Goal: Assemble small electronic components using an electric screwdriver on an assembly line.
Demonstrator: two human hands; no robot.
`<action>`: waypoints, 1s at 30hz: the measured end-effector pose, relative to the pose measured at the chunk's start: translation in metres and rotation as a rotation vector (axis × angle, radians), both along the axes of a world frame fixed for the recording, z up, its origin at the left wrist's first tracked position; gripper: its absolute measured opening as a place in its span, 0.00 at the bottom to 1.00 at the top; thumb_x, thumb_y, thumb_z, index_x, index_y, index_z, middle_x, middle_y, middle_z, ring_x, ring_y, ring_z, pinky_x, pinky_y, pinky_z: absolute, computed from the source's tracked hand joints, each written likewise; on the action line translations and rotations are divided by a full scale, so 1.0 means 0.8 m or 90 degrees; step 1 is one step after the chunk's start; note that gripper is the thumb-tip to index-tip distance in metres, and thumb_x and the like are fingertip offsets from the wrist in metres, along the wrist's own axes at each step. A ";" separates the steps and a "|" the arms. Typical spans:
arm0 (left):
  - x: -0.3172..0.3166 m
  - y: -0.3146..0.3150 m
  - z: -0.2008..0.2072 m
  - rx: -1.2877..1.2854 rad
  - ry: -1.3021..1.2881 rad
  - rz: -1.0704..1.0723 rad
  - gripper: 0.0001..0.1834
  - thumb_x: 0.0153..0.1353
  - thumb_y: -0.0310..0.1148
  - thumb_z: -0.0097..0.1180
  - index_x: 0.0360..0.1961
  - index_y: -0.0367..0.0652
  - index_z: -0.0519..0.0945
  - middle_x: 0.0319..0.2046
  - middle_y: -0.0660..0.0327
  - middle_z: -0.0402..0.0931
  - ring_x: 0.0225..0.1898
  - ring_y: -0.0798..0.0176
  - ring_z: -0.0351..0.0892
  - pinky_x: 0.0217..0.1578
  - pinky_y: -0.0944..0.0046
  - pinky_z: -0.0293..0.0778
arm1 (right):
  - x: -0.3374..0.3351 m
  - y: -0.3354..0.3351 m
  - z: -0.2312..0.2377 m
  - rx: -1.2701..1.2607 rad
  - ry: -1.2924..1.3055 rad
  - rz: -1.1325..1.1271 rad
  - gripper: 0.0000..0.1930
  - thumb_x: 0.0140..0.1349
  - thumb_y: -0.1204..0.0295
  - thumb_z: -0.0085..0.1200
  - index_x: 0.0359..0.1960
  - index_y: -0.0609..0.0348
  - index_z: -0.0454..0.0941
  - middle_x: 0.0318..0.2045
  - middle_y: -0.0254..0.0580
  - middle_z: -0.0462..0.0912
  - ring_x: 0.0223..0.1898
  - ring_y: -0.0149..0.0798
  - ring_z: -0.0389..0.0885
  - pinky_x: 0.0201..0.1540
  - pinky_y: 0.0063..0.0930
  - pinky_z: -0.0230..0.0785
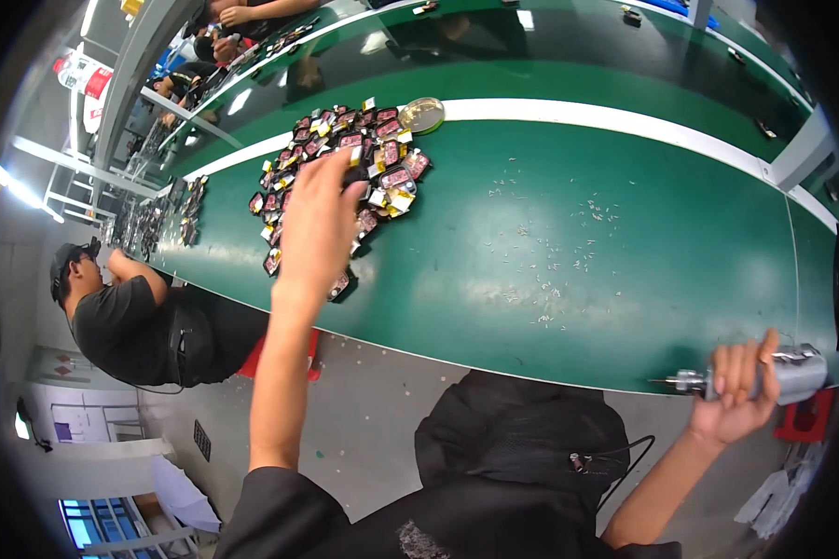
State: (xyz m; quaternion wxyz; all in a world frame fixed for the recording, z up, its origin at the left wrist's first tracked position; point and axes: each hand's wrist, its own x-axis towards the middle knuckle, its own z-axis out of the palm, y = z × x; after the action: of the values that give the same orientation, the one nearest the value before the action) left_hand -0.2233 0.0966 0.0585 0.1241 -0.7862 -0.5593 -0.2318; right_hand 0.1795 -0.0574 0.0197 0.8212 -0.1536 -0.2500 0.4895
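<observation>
My left hand (319,219) is stretched over a heap of small black electronic units (298,149) with pinkish faces and white and yellow tabs. Its thumb stands apart from the fingers, and the fingertips hide part of the heap; I see nothing held in it. At the right end of the table's near edge, my right hand (738,387) is wrapped round a grey electric screwdriver (800,373). The screwdriver lies sideways with its thin bit pointing left. Between the hands, tiny silvery pieces like screws (550,293) lie scattered over the green tabletop (438,307).
A round yellowish clear dish (423,115) touches the heap's far right side. Beyond a white rail (569,112) runs a dark green belt (494,56) carrying a few small units. At left, a seated co-worker (121,312) sits near more dark parts (144,224). A metal post (802,154) rises at right.
</observation>
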 end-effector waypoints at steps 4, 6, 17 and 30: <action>-0.016 0.004 -0.020 0.067 0.140 0.023 0.24 0.57 0.28 0.58 0.55 0.35 0.71 0.58 0.43 0.65 0.58 0.41 0.65 0.58 0.49 0.63 | -0.018 0.017 -0.033 -0.109 0.028 0.048 0.04 0.62 0.73 0.44 0.35 0.59 0.66 0.10 0.28 0.57 0.11 0.25 0.54 0.20 0.22 0.55; 0.028 -0.003 -0.020 0.062 0.068 -0.080 0.22 0.52 0.24 0.61 0.50 0.34 0.75 0.53 0.46 0.68 0.56 0.42 0.67 0.56 0.49 0.66 | -0.016 0.020 -0.036 -0.110 0.047 0.041 0.04 0.62 0.74 0.45 0.35 0.59 0.65 0.10 0.28 0.57 0.11 0.25 0.54 0.20 0.23 0.55; 0.106 0.043 -0.059 -0.037 0.138 -0.261 0.06 0.52 0.21 0.57 0.31 0.35 0.74 0.32 0.56 0.71 0.35 0.53 0.74 0.35 0.57 0.74 | -0.011 0.015 -0.032 -0.082 0.157 0.080 0.03 0.62 0.74 0.44 0.35 0.59 0.66 0.11 0.28 0.58 0.11 0.25 0.55 0.22 0.23 0.56; 0.152 -0.056 -0.052 -0.282 -0.313 -0.304 0.01 0.63 0.21 0.42 0.35 0.35 0.64 0.27 0.51 0.67 0.26 0.53 0.68 0.31 0.58 0.67 | -0.015 0.013 -0.034 -0.057 0.076 0.081 0.05 0.63 0.71 0.42 0.36 0.58 0.68 0.11 0.28 0.60 0.12 0.26 0.58 0.23 0.24 0.58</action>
State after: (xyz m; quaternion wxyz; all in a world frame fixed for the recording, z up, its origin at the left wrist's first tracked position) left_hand -0.1015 0.0518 0.0172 -0.2428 -0.8230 -0.4102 -0.3090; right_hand 0.1679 -0.0469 -0.0073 0.7939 -0.1447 -0.1876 0.5600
